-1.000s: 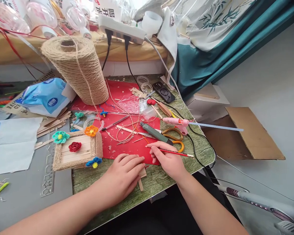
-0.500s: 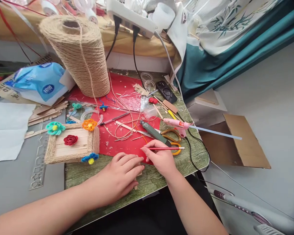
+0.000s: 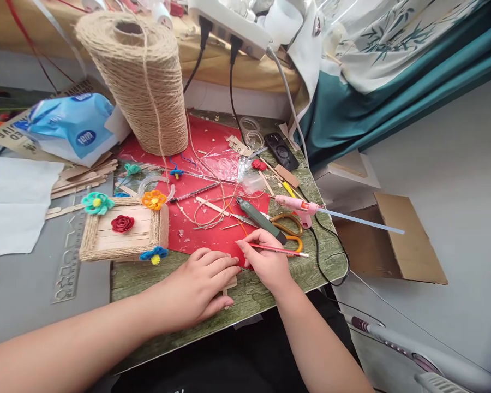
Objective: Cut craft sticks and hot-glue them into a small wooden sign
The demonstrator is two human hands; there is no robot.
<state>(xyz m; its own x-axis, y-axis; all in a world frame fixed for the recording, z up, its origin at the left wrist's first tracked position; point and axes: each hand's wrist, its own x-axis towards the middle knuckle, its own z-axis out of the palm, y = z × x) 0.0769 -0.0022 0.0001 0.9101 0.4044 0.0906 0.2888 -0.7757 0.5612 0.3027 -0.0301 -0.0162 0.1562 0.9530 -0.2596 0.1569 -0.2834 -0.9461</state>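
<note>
My right hand (image 3: 269,263) is closed around a red pencil (image 3: 280,250), its eraser end pointing right and its tip hidden by my fingers. My left hand (image 3: 202,284) lies flat, fingers stretched out, over pale wooden sticks (image 3: 230,284) that mostly disappear beneath it at the front of the table. Beyond both hands spreads a sheet of red paper (image 3: 188,234). Left of my left hand stands a twine-wrapped stick frame (image 3: 125,254) with a red rose (image 3: 123,224) and colourful pipe-cleaner flowers. Scissors (image 3: 293,244) and a dark green cutter (image 3: 259,218) lie just past my right hand.
A pink glue gun (image 3: 297,204) with a long glue stick rests at the right, its cord over the table edge. Behind stand a big twine spool (image 3: 147,93) and a power strip (image 3: 231,30). A phone (image 3: 281,151), wipes pack (image 3: 73,125) and stencil ruler (image 3: 67,267) lie around.
The pencil has tilted, its eraser end now lower. My left thumb has shifted, showing more of the wooden sticks. The whole view has shifted slightly.
</note>
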